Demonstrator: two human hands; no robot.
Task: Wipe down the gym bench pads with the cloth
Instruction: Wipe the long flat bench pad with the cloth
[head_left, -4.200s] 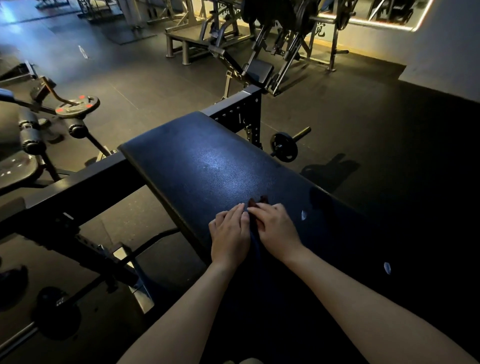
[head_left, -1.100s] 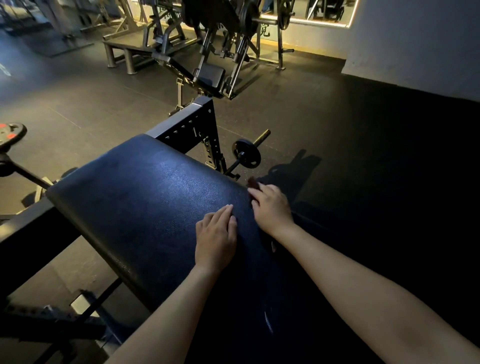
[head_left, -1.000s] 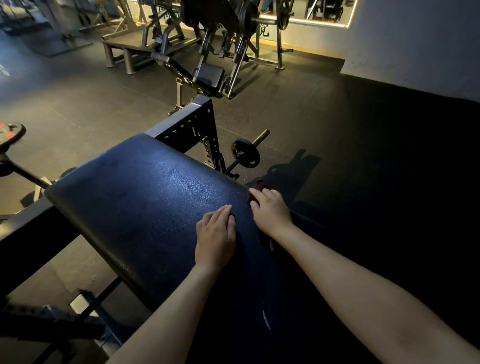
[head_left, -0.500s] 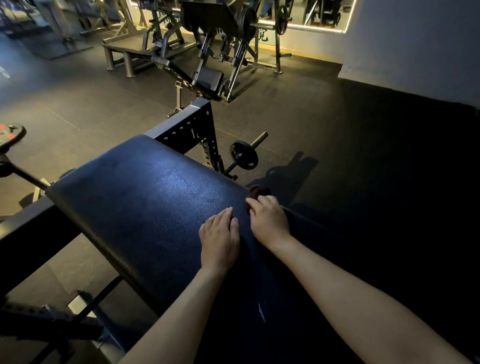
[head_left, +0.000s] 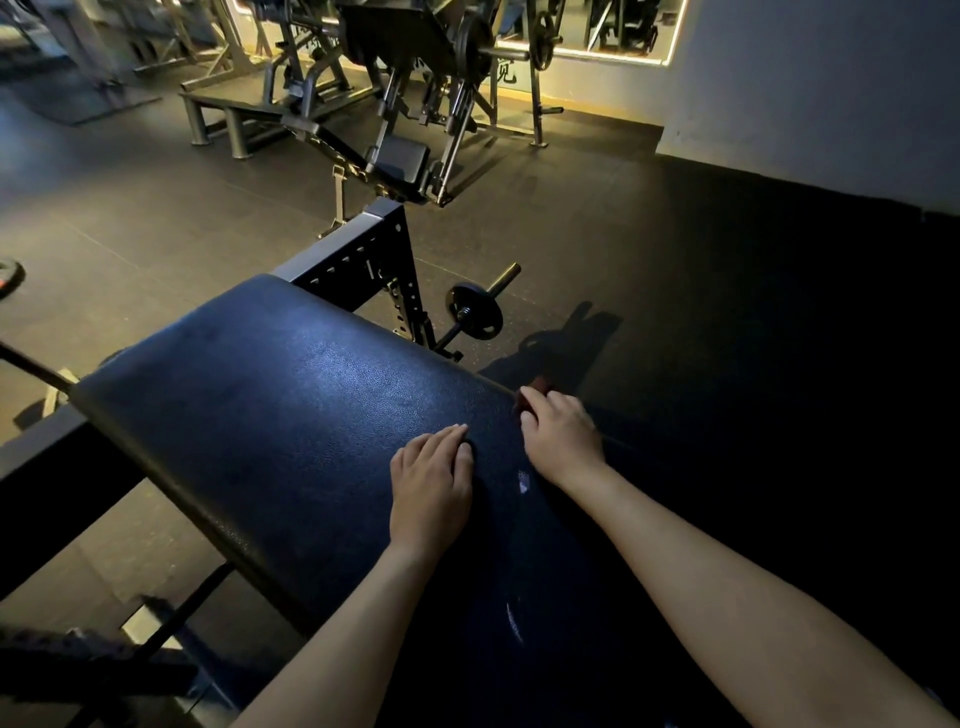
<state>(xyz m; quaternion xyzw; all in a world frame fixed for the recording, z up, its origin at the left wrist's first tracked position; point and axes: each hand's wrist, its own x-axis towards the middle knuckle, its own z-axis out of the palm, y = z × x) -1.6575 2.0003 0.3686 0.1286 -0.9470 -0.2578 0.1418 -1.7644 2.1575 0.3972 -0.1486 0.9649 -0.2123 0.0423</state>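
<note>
Head view. Bench pad (head_left: 291, 415): the far edge runs from 11 o'clock down under the right hand (head_left: 563, 441), and bare surface lies open toward 10 o'clock. The 3 o'clock end is lost in shadow. Cloth (head_left: 535, 391): reddish, at the far edge, mostly covered. Right hand: fingers curled over cloth. Left hand (head_left: 431, 486): flat on pad, fingers straight, at 8 o'clock of the right.
</note>
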